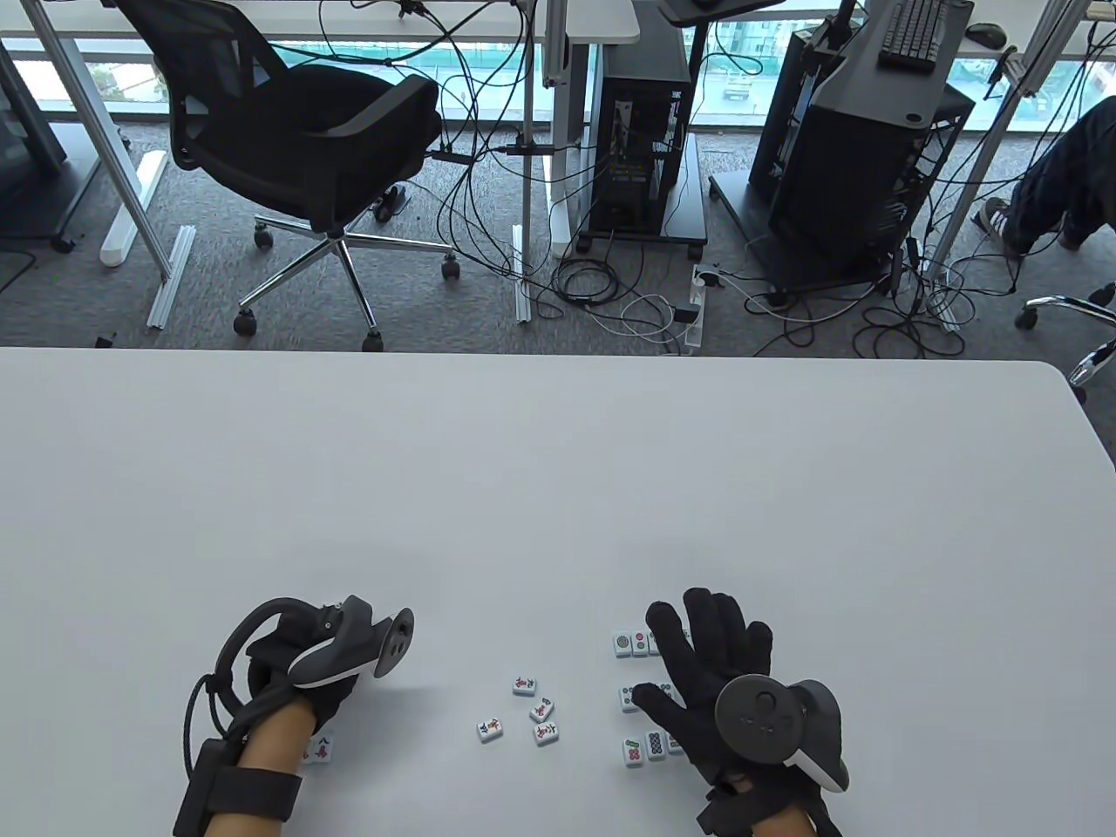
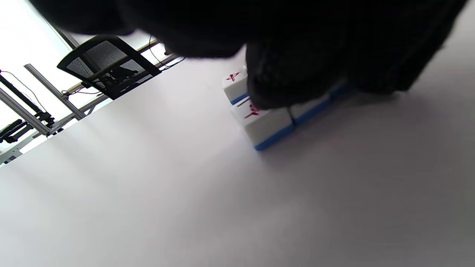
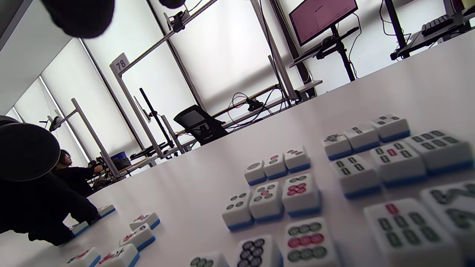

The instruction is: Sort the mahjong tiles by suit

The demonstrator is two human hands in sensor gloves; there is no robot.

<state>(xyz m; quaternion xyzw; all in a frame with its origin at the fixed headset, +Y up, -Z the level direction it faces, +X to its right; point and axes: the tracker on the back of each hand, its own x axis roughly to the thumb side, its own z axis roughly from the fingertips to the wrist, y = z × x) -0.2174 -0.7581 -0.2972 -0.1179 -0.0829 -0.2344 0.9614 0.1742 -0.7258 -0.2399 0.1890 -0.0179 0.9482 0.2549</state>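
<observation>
1. Tiles: four loose character tiles (image 1: 532, 711) lie between my hands, right of my left hand (image 1: 301, 676).
2. My left hand's fingertips (image 2: 274, 85) press on a small character cluster (image 2: 265, 124); I can't tell if they grip.
3. My right hand (image 1: 711, 671) hovers spread and empty above sorted rows (image 3: 271, 202).
4. I judge the right hand slightly nearer the loose four.

bg: black office chair (image 1: 296, 139) | PC towers (image 1: 641, 131) on carts | floor cables (image 1: 610, 288) | keyboard (image 1: 915, 30) top rt | red-screen monitor (image 3: 322, 17)
</observation>
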